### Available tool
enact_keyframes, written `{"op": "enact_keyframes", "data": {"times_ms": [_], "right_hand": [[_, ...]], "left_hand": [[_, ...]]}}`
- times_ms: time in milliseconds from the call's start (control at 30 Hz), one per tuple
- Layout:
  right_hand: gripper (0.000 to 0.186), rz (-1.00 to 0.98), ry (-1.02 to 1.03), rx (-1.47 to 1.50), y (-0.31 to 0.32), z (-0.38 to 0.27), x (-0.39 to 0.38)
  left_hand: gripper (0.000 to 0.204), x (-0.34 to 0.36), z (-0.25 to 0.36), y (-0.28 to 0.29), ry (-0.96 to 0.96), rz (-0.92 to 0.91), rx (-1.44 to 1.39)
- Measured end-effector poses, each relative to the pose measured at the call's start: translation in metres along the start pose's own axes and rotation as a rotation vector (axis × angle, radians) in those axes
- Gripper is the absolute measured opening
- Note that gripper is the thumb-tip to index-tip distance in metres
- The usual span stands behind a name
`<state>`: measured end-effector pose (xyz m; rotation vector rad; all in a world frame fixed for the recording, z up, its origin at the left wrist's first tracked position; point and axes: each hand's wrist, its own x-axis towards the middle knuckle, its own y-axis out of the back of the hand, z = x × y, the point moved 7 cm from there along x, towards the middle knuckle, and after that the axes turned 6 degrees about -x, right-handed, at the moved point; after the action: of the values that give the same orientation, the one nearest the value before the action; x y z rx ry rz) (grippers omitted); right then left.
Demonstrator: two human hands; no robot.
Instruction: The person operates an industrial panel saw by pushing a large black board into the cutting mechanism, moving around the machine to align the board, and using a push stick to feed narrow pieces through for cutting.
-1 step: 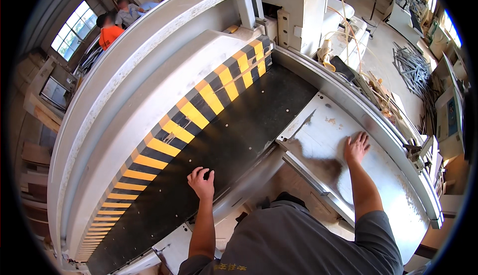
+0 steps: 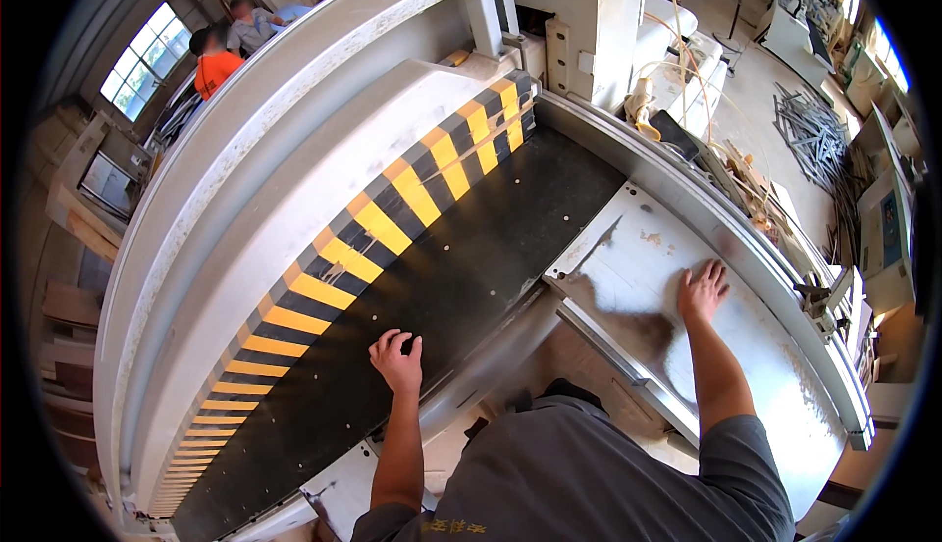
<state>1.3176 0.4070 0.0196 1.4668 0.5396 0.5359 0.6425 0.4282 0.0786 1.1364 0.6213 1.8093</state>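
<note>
At the near edge of the long black machine bed (image 2: 461,248), my left hand (image 2: 396,360) has loosely curled fingers, with a gap between thumb and forefinger and nothing visible in it. Whether it rests on the bed or hovers just over it I cannot tell. Further right, my right hand (image 2: 703,290) lies flat with spread fingers on a scuffed, shiny metal side table (image 2: 756,336). Along the bed's far side runs a yellow-and-black striped beam (image 2: 392,213). Small pale dots line the bed's surface.
A metal fence (image 2: 706,184) bounds the bed and side table on the right. A metal rail (image 2: 603,346) edges the side table near my body. Beyond the machine are two people, one in an orange top (image 2: 216,71). A pile of metal strips (image 2: 814,145) lies on the floor.
</note>
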Motion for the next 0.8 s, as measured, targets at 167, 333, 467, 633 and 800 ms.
{"op": "enact_keyframes", "data": {"times_ms": [167, 333, 467, 633, 800], "right_hand": [[0.075, -0.009, -0.007, -0.011, 0.002, -0.001, 0.000], [0.074, 0.000, -0.007, -0.007, -0.003, 0.002, 0.001], [0.074, -0.011, -0.008, -0.013, -0.002, 0.000, 0.000], [0.074, -0.015, -0.014, -0.014, -0.007, 0.002, 0.002], [0.075, 0.006, -0.020, -0.024, -0.017, 0.004, 0.006]], "left_hand": [[0.020, 0.018, 0.002, -0.016, -0.027, -0.020, -0.023], [0.021, 0.050, 0.020, -0.044, -0.156, -0.029, 0.030], [0.020, 0.071, 0.029, -0.070, -0.191, -0.069, -0.014], [0.022, 0.085, 0.042, -0.096, -0.270, -0.137, -0.056], [0.025, 0.105, 0.050, -0.123, -0.345, -0.227, -0.043]]}}
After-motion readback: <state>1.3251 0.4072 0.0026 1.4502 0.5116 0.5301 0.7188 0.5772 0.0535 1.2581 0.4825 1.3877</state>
